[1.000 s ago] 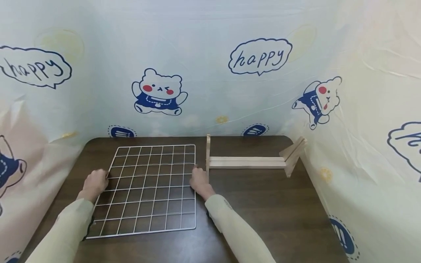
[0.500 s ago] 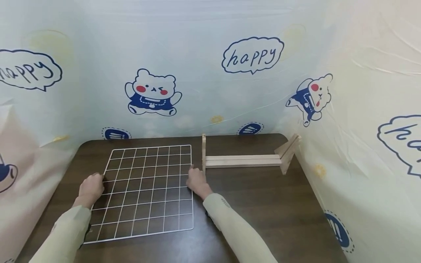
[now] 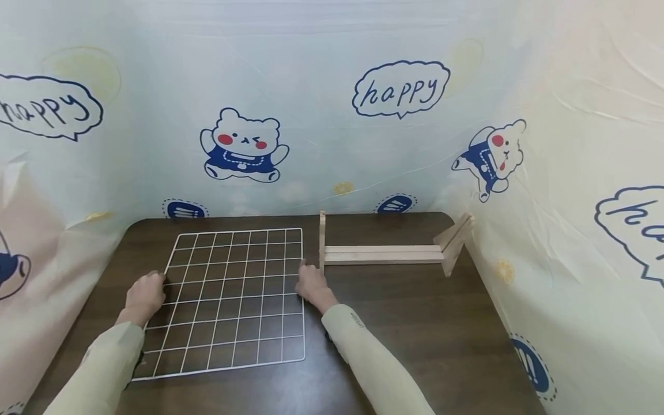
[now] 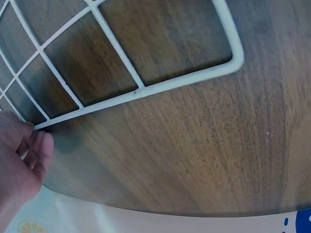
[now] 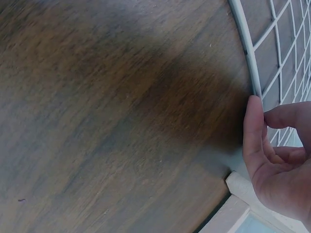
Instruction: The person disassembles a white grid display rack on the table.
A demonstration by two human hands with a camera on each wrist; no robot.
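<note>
A white wire grid panel [image 3: 240,297] lies over the left half of the brown table. On its left edge, the left hand [image 3: 146,297] grips the outer wire. The right hand [image 3: 313,286] pinches the opposite edge between thumb and fingers. In the left wrist view, the fingers [image 4: 44,150] curl at the panel's rim, near the tabletop. The right wrist view has the index finger [image 5: 253,121] along the outer wire, with the thumb on the grid side. Just beyond the right hand stands a wooden stand [image 3: 384,255] with two end pieces joined by a crossbar.
The table [image 3: 410,340] has rounded far corners. A pale printed curtain [image 3: 321,115] with bears and "happy" bubbles surrounds its back and sides. The stand's right end piece [image 3: 454,244] sits close to the table's right edge.
The whole scene has shifted slightly left in the head view since a second ago. Both hands keep their hold on the grid panel, which stays nearly in place on the table.
</note>
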